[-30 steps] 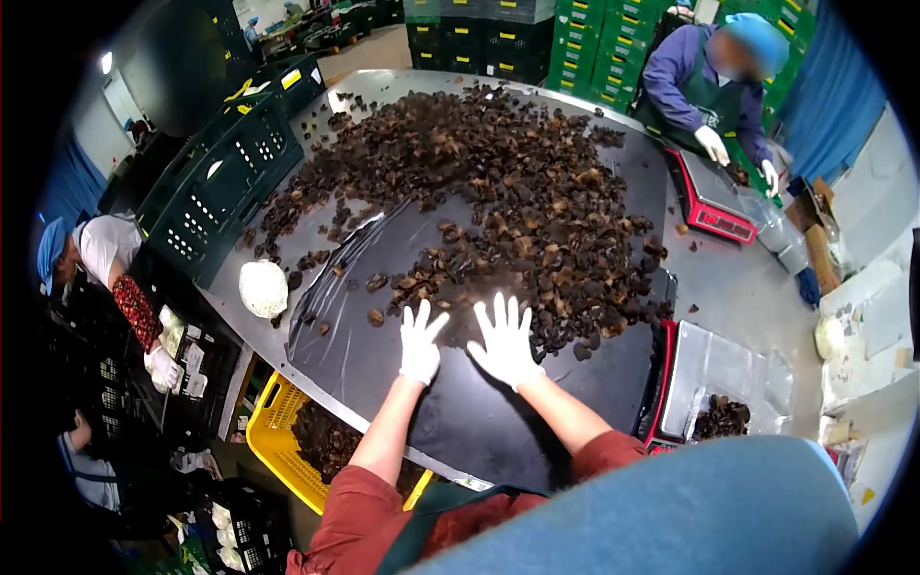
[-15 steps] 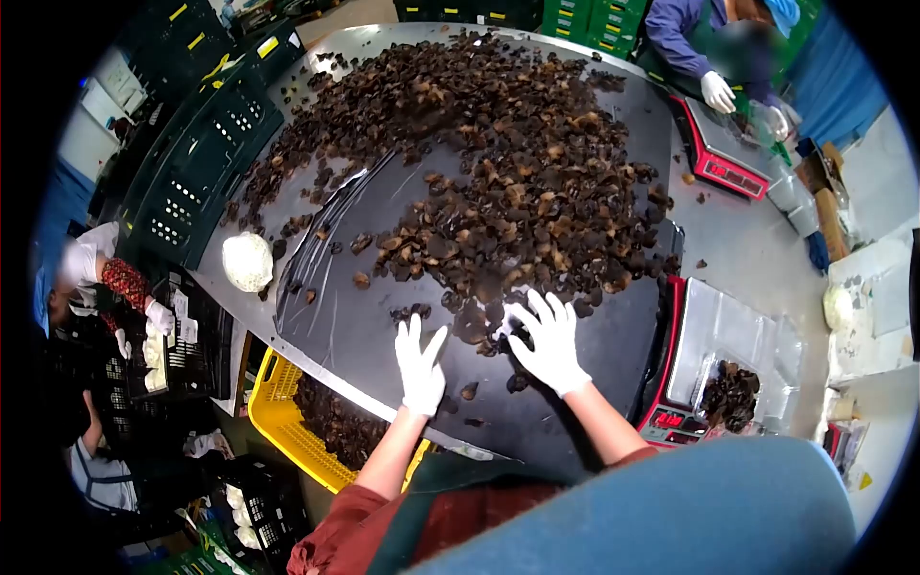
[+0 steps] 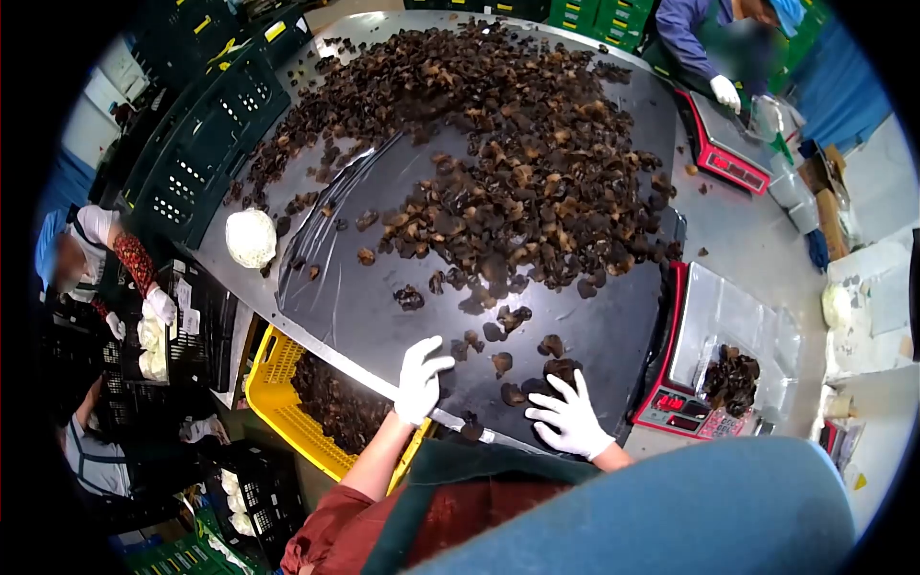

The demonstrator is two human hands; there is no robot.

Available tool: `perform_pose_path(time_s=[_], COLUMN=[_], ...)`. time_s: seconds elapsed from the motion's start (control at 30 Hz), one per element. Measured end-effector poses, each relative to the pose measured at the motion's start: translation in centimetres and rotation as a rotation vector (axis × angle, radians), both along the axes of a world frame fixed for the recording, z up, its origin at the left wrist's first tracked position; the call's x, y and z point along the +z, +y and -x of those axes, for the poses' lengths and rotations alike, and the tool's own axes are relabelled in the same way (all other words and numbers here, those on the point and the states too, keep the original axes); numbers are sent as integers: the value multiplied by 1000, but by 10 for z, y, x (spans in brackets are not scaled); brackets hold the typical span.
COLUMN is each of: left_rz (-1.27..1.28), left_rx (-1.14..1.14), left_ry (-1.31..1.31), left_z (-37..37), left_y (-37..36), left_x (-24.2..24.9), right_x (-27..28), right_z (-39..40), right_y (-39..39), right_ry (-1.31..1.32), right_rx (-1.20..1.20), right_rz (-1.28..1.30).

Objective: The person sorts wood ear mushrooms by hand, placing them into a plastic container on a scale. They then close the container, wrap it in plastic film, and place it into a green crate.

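Both my hands wear white gloves. My left hand point(image 3: 420, 381) is over the near edge of the table point(image 3: 355, 375), fingers apart, holding nothing. To its right my right hand point(image 3: 569, 418) rests spread on the dark sheet point(image 3: 383, 326), beside a few loose dark mushroom pieces point(image 3: 560, 370). Farther back a large heap of brown-black mushroom pieces point(image 3: 517, 182) covers much of the tabletop. On the right, a red scale point(image 3: 671, 383) carries a clear container with dark pieces point(image 3: 732, 379).
A yellow basket point(image 3: 271, 379) with dark pieces sits below the table edge. A white bundle point(image 3: 251, 239) lies at the left. Green crates point(image 3: 206, 153) stand behind it. Co-workers are at left and upper right, near another red scale point(image 3: 725, 153).
Both my hands have come back from the heap toward the table's near edge. Several loose pieces now lie scattered near my right hand. The left co-worker has leaned farther into view.
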State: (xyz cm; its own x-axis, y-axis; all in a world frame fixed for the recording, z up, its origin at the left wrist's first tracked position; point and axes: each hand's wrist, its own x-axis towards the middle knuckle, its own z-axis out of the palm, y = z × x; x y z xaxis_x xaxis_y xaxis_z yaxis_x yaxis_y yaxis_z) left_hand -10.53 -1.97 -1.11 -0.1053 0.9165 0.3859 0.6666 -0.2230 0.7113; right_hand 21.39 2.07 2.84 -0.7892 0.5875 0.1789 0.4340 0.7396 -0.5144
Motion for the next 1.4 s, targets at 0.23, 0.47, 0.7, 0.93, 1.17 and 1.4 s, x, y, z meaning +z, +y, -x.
perform_pose_path(time_s=[0.23,0.47,0.7,0.93,1.17,1.4], left_rz=[-32,64,365,194,230,134], left_rx=[50,-36,-427,-659,-353,294], left_ry=[110,142,337,418,-41,-65], left_z=[-11,1,-15,-32,-37,51], left_y=[90,106,5,-65,-80,-110], left_x=[11,-4,76,23,9,26], right_x=[23,23,20,-22,6,3], right_z=[8,10,69,110,164,185], right_y=[-1,-11,4,39,93,122], right_ry=[206,272,223,152,201,-173], right_rx=[-361,-365,-284,-196,-274,-182], right_rz=[14,-69,68,93,20,38])
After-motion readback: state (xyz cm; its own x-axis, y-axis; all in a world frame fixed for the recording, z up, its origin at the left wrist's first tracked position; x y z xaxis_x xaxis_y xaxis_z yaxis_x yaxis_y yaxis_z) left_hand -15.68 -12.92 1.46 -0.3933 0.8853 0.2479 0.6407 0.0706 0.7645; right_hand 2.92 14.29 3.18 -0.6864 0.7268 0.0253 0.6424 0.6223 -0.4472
